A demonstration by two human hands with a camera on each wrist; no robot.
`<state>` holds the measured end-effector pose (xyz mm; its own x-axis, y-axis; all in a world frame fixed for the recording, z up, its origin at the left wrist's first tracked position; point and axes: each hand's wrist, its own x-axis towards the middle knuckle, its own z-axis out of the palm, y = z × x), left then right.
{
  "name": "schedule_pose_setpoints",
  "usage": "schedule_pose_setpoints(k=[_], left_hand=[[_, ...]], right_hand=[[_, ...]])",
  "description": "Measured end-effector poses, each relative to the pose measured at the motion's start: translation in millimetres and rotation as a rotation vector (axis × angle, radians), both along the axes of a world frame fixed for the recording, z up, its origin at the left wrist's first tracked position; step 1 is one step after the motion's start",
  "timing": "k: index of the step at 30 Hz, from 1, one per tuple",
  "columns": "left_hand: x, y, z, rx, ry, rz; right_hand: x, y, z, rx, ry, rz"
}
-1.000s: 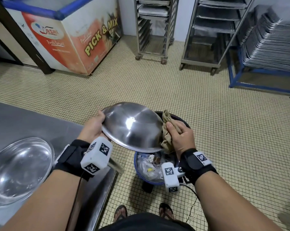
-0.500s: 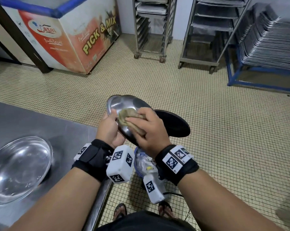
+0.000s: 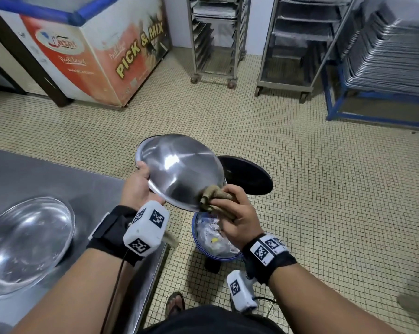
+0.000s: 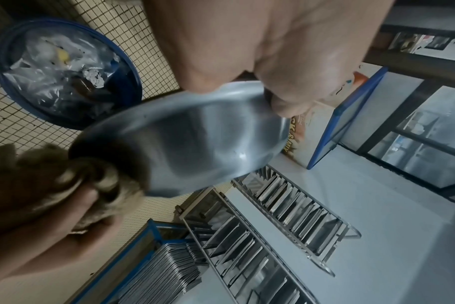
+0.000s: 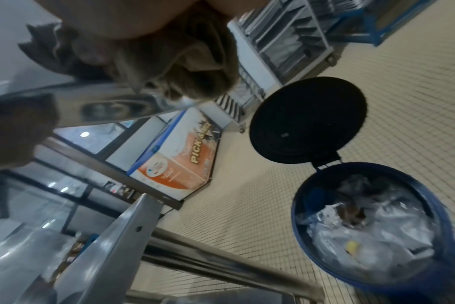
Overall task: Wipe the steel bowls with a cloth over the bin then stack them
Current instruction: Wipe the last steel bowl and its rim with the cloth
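Observation:
A steel bowl [image 3: 179, 168] is held tilted, its outer side up, above the blue bin [image 3: 204, 244]. My left hand [image 3: 141, 186] grips its near left rim, thumb on top. My right hand [image 3: 237, 213] holds a bunched brown cloth [image 3: 213, 197] against the bowl's near right edge. In the left wrist view the bowl [image 4: 195, 142] fills the middle, with the cloth [image 4: 91, 185] at its lower left. The right wrist view has the cloth [image 5: 185, 67] pressed on the bowl's rim [image 5: 112, 107]. A second steel bowl [image 3: 25, 244] sits upright on the steel table [image 3: 59, 179].
The bin's black lid [image 3: 245, 174] stands open behind it; the bin holds plastic rubbish. A chest freezer [image 3: 95, 51] stands at the back left, wheeled tray racks [image 3: 215, 39] behind, stacked trays [image 3: 391, 51] on a blue frame at right. Tiled floor lies around.
The right hand with the cloth has swept from the bowl's upper left to its near right edge. The left hand has turned the bowl so more of its outer side faces up.

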<state>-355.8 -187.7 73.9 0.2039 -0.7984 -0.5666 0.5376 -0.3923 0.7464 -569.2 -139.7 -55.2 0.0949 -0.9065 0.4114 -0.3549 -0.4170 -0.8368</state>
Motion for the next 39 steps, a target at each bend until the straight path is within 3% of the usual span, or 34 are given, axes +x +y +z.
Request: schedule_pose_setpoints(k=[8,14,18,21,23,26,29,34,39], left_hand=[[0,0,3,-0.065,-0.048,-0.063],[-11,8,4,-0.231,-0.337,-0.11],[-12,13,4,-0.342,-0.484,-0.132],[-15,13,0,-0.358,-0.487,-0.13],[-18,11,-1,-0.364,-0.47,-0.148],[-23,10,-1,-0.398,-0.483,-0.214],[-23,10,-2,-0.381,-0.466,-0.223],[-26,15,-7,-0.303,-0.385,-0.227],[-21,10,-7,-0.18,-0.249,-0.093]], right_hand=[[-24,-11,-13,0.286,0.074,-0.224],[-36,-35,-2,0.458,0.137,-0.398],[-38,-40,35,0.424,-0.006,-0.558],[-16,-30,79,0.257,-0.128,-0.414],[8,-20,98,0.074,-0.048,-0.217],[29,-11,87,-0.161,0.135,-0.033],[25,-19,74,-0.097,0.09,-0.074],[9,-39,67,0.272,-0.024,-0.326],[49,4,79,-0.017,0.225,0.093]])
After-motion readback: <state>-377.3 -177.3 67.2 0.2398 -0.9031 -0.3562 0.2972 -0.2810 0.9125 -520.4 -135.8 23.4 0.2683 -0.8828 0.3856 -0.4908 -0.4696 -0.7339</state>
